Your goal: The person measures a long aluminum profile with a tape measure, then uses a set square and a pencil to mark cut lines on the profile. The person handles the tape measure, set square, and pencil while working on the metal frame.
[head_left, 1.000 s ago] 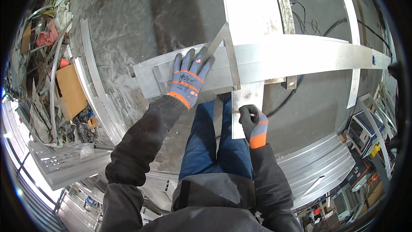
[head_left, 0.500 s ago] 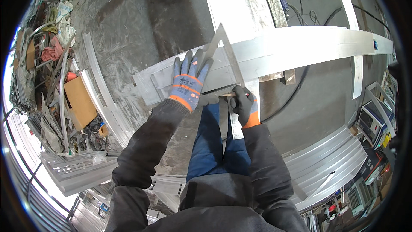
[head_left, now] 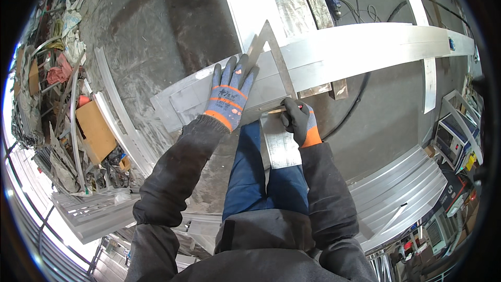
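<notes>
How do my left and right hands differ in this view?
The left hand lies flat, fingers extended, over the long metal profile, while the right hand is curled around a thin pencil-like stick. The left hand shows mostly blue fabric on its back; the right hand shows mostly dark coating. Both are gloved, with orange near the wrist.

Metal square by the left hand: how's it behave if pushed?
The metal square is probably stiff: it looks straight-edged and metallic. It may slide easily, since the silvery profile beneath looks smooth, though the left hand might be steadying it. Its flat, angular shape makes rolling unlikely.
</notes>
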The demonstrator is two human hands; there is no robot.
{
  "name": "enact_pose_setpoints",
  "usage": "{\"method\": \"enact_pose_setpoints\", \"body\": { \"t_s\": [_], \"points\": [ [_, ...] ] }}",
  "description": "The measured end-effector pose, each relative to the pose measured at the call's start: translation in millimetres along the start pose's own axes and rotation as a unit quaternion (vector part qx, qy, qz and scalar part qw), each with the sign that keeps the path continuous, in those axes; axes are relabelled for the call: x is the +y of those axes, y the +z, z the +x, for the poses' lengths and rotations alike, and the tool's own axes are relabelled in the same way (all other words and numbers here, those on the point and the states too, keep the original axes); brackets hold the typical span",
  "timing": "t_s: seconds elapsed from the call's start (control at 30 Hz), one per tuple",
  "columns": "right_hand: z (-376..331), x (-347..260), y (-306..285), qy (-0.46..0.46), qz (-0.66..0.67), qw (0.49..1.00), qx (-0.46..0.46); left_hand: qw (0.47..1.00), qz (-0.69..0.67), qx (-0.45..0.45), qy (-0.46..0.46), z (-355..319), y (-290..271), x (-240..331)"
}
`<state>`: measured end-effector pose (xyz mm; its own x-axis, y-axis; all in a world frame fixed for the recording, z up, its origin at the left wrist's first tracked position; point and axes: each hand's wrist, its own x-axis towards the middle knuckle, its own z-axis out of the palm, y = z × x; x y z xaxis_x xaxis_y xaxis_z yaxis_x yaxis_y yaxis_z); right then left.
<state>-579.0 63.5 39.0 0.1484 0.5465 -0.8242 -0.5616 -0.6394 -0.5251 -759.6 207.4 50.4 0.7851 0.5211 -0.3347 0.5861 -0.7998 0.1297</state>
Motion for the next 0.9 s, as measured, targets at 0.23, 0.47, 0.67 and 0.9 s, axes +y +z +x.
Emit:
{"method": "enact_pose_setpoints", "body": {
  "t_s": [0.23,0.47,0.67,0.9],
  "points": [
    [-1,-7,-5,0.008,-0.021,0.999,-0.030,1.000,0.017,-0.009,0.019,-1,3,-3],
    [1,-9,-7,0.022,-0.042,0.998,-0.038,1.000,-0.006,0.005,0.025,0,4,-3],
    [2,-6,-7,0.010,-0.048,0.998,-0.048,0.999,0.012,-0.039,0.017,2,5,-5],
    [1,-6,-12,0.022,-0.040,0.997,-0.062,1.000,-0.013,-0.017,0.020,0,-3,-2]
  ]
}}
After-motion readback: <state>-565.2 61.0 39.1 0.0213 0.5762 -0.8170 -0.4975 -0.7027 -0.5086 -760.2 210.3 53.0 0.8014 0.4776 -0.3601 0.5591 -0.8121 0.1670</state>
